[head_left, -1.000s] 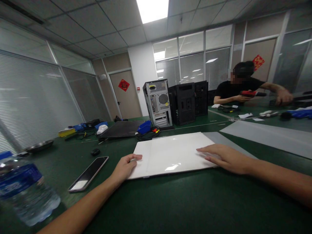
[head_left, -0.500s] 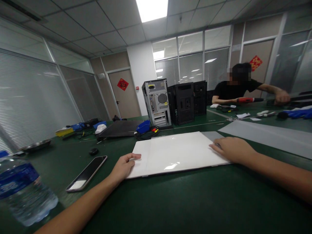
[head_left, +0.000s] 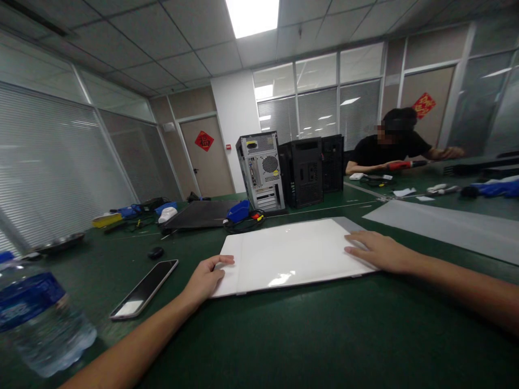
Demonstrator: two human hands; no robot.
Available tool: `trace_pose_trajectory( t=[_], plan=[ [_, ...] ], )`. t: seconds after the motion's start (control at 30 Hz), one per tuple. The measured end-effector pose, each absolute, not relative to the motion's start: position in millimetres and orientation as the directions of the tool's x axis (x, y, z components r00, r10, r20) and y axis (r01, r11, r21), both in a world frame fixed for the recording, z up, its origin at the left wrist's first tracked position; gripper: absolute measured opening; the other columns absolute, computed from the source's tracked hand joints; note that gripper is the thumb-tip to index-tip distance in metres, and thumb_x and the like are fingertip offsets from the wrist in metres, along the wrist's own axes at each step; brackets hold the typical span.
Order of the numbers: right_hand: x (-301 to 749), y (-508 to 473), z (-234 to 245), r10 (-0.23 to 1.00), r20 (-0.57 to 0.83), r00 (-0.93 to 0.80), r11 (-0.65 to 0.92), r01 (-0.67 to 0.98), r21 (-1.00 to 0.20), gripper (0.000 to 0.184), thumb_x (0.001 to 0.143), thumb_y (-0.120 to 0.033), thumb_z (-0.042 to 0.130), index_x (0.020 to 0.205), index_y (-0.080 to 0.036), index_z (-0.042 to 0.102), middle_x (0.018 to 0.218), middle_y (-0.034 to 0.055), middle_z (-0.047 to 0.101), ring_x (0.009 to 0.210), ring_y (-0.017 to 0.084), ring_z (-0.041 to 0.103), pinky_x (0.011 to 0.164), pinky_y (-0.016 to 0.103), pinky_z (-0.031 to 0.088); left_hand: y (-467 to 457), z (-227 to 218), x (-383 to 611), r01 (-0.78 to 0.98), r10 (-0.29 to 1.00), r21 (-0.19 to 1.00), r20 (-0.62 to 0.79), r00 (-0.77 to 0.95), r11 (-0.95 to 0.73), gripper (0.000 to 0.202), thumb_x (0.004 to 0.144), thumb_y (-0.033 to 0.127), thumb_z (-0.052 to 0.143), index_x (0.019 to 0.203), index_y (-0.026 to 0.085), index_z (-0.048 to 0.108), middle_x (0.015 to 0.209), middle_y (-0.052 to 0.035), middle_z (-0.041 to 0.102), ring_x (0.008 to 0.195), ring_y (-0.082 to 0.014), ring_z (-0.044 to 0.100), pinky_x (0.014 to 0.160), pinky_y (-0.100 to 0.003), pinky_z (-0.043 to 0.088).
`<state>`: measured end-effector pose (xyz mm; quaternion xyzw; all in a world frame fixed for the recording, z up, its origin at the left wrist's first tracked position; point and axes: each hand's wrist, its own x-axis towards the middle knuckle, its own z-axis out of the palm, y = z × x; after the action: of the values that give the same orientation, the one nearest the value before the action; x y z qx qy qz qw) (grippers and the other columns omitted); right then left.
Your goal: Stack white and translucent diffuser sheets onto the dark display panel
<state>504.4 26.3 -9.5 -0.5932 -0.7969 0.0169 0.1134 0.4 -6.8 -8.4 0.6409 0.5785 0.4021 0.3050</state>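
The white panel (head_left: pixel 287 254) is spread between both hands over the green table (head_left: pixel 308 340); whether its near edge touches the tabletop is hard to tell. The left hand (head_left: pixel 206 280) is at the panel's left end, forefinger and thumb over the top face; its other fingers are hidden, so I cannot tell whether they grasp the edge from below. The right hand (head_left: pixel 379 251) is at the panel's right end, two digits stretched out across the top and spread apart, unclenched; whether the rest grip underneath cannot be seen.

Left of the panel lie a phone (head_left: pixel 145 289) and a small black object (head_left: pixel 155 253), with a water bottle (head_left: pixel 36 324) farther left. Behind the panel stand a silver computer case (head_left: pixel 263 173) and a black case (head_left: pixel 307 173). Right of the panel lies a grey sheet (head_left: pixel 446 229). Beyond the panel, to the right, a person (head_left: pixel 385 148) holds a red-and-black tool (head_left: pixel 401 165).
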Motion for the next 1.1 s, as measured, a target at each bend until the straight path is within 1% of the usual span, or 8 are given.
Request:
trace_pose_trajectory(
  t=[0.1,0.3,0.4,0.57,0.77,0.83,0.97,1.1],
  plan=[
    [496,20,-10,0.93,0.157,-0.333,0.355,0.923,-0.149,0.083,0.09,-0.078,0.028,0.145,-0.021,0.051,0.15,0.0112,0.046,0.14,0.035,0.039,0.115,0.059,0.032,-5,-11,-2,0.495,0.986,0.855,0.168,0.015,-0.153,0.032,0.067,0.019,0.057,0.093,0.022,0.075,0.131,-0.0055,0.067,0.123,-0.0259,0.058,0.11,-0.038,0.034],
    [481,8,-14,0.913,0.171,-0.371,0.398,0.902,-0.167,0.074,0.091,-0.076,0.031,0.147,-0.03,0.048,0.153,0.012,0.042,0.14,0.038,0.038,0.109,0.069,0.032,-8,-9,0,0.483,0.985,0.863,0.17,-0.001,-0.148,0.03,0.069,0.024,0.06,0.096,0.021,0.074,0.132,-0.006,0.067,0.122,-0.0269,0.059,0.109,-0.037,0.035],
    [473,1,-12,0.907,0.15,-0.392,0.412,0.9,-0.141,0.073,0.091,-0.076,0.031,0.149,-0.033,0.045,0.155,0.0108,0.039,0.143,0.039,0.033,0.109,0.074,0.027,-10,-6,3,0.485,0.984,0.862,0.176,-0.012,-0.148,0.031,0.068,0.023,0.06,0.095,0.021,0.075,0.13,-0.0054,0.068,0.122,-0.027,0.059,0.11,-0.038,0.035],
    [464,-9,-7,0.882,0.162,-0.442,0.462,0.879,-0.118,0.073,0.09,-0.076,0.034,0.151,-0.035,0.04,0.157,0.0096,0.035,0.145,0.039,0.029,0.112,0.074,0.019,-12,-2,6,0.503,0.984,0.852,0.177,-0.016,-0.146,0.032,0.067,0.022,0.06,0.095,0.022,0.075,0.129,-0.0052,0.068,0.122,-0.0269,0.06,0.111,-0.037,0.035],
    [460,-15,0,0.787,0.177,-0.591,0.607,0.792,-0.057,0.074,0.088,-0.074,0.044,0.153,-0.039,0.033,0.161,0.0047,0.028,0.148,0.036,0.022,0.117,0.07,0.012,-12,-2,6,0.491,0.983,0.859,0.182,-0.024,-0.146,0.03,0.065,0.022,0.062,0.092,0.022,0.076,0.127,-0.0057,0.07,0.124,-0.028,0.059,0.113,-0.038,0.033],
    [459,-17,2,0.773,0.168,-0.611,0.626,0.778,-0.055,0.075,0.088,-0.073,0.045,0.153,-0.038,0.034,0.16,0.0055,0.029,0.147,0.036,0.025,0.117,0.069,0.014,-12,-2,6,0.492,0.983,0.858,0.18,-0.023,-0.146,0.031,0.066,0.022,0.062,0.093,0.022,0.076,0.127,-0.0061,0.069,0.124,-0.0282,0.058,0.113,-0.038,0.033],
    [457,-19,3,0.813,0.139,-0.565,0.578,0.812,-0.083,0.075,0.089,-0.074,0.043,0.153,-0.035,0.036,0.159,0.008,0.033,0.143,0.037,0.034,0.116,0.065,0.026,-12,-2,7,0.491,0.985,0.86,0.172,-0.024,-0.138,0.031,0.066,0.022,0.061,0.094,0.022,0.076,0.128,-0.006,0.069,0.123,-0.028,0.059,0.112,-0.039,0.034],
    [455,-19,2,0.808,0.156,-0.568,0.584,0.806,-0.091,0.075,0.089,-0.073,0.043,0.152,-0.033,0.039,0.156,0.0096,0.037,0.141,0.036,0.037,0.115,0.061,0.031,-13,-1,7,0.492,0.986,0.861,0.166,-0.034,-0.128,0.029,0.066,0.022,0.061,0.092,0.022,0.076,0.126,-0.0054,0.07,0.121,-0.0271,0.06,0.11,-0.037,0.036]
  ],
)
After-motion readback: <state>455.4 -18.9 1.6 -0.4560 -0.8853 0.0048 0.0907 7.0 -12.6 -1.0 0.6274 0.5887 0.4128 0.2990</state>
